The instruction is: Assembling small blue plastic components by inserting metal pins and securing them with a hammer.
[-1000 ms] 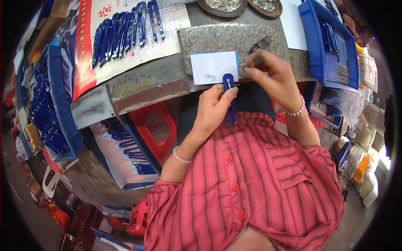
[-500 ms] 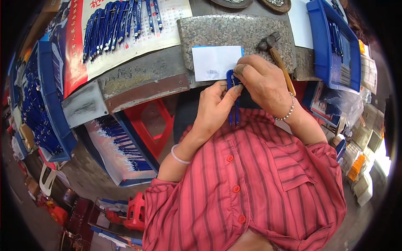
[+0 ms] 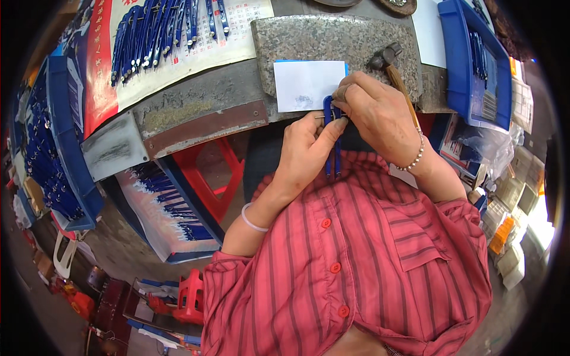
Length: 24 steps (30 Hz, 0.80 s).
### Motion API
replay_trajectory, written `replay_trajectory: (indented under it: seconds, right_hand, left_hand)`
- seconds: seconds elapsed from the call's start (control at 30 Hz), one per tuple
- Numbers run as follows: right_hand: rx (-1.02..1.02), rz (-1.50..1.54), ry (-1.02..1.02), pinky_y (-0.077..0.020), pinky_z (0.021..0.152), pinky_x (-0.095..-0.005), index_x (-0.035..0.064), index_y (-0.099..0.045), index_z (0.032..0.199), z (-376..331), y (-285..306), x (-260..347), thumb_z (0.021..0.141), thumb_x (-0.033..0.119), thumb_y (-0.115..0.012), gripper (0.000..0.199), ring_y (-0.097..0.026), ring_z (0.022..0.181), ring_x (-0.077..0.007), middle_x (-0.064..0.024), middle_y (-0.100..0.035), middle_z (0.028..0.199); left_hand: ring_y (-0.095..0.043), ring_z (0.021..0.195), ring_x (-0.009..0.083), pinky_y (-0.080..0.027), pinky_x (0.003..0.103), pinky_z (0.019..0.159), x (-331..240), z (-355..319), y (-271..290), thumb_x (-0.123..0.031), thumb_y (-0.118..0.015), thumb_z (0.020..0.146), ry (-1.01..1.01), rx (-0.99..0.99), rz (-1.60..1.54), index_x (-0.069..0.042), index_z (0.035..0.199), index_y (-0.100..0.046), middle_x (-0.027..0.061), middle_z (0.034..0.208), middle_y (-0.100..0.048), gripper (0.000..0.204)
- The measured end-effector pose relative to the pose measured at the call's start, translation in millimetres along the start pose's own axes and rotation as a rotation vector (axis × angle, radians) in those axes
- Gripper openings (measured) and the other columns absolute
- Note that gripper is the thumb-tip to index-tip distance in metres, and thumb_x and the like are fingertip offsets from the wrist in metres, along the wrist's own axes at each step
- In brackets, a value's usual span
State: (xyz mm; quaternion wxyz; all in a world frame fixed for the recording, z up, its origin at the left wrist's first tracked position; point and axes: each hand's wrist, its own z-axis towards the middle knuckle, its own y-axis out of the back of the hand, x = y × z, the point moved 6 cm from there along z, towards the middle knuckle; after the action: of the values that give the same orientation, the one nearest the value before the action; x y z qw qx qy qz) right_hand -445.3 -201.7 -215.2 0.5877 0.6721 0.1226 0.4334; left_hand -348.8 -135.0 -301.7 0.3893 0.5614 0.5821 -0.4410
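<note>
A slim blue two-legged tool (image 3: 328, 110), curved at its top, is pinched between both hands at the bench's front edge. Its two legs point down toward my striped shirt. My left hand (image 3: 304, 148) closes thumb and fingers on its middle, where a thin metal pin sticks out to the left. The fingertips of my right hand (image 3: 380, 115) press together at the upper part, hiding what exactly they grip there. Just behind lies a white paper pad (image 3: 309, 83) with a grey smudge, on a speckled stone slab (image 3: 332, 38). A hammer (image 3: 389, 59) with a wooden handle rests on the slab, beside my right hand.
Many blue tools (image 3: 157, 29) lie on a printed sheet at the back left. Blue bins of similar pieces stand at the left (image 3: 74, 142) and right (image 3: 475, 98). Below the bench are an open drawer (image 3: 172, 207) and a red stool (image 3: 211, 178).
Both hands keep hold of the blue tool. My right hand has shifted slightly right, and its fingers have moved a little at the tool's top. The view has tilted slightly.
</note>
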Motion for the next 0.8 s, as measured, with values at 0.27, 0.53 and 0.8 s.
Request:
replay_trajectory:
  seconds: [0.27,0.53,0.8]
  right_hand:
    - [-0.025,0.033,0.004,-0.0494,0.062,-0.0366,-0.0003,-0.055,0.083,1.1,0.7,0.4,0.077,0.002,-0.068,0.014,-0.061,0.075,-0.0309,-0.0118,-0.059,0.086]
    - [-0.049,0.095,-0.01,-0.0508,0.064,-0.0351,-0.0002,-0.06,0.088,-3.6,-2.6,-4.6,0.076,0.001,-0.069,0.015,-0.062,0.076,-0.0298,-0.0116,-0.06,0.088]
    - [-0.12,0.214,-0.02,-0.0517,0.067,-0.0333,0.0,-0.063,0.093,-8.9,5.5,-5.4,0.077,0.002,-0.069,0.017,-0.064,0.08,-0.0279,-0.0119,-0.062,0.094]
  left_hand:
    - [-0.042,0.051,0.0103,-0.037,0.03,0.048,0.5,-0.3,-0.4,-0.029,-0.063,0.089,-0.004,-0.001,-0.039,0.003,0.076,-0.058,0.0057,0.054,-0.049,0.035]
    - [-0.043,0.051,0.009,-0.037,0.029,0.048,-3.9,-1.1,-0.1,-0.027,-0.063,0.089,0.023,0.01,-0.028,0.003,0.078,-0.059,0.0052,0.055,-0.051,0.033]
    - [-0.044,0.053,0.0086,-0.038,0.029,0.049,-4.0,-0.9,-0.7,-0.027,-0.062,0.089,0.018,0.005,-0.045,0.003,0.079,-0.06,0.005,0.057,-0.052,0.032]
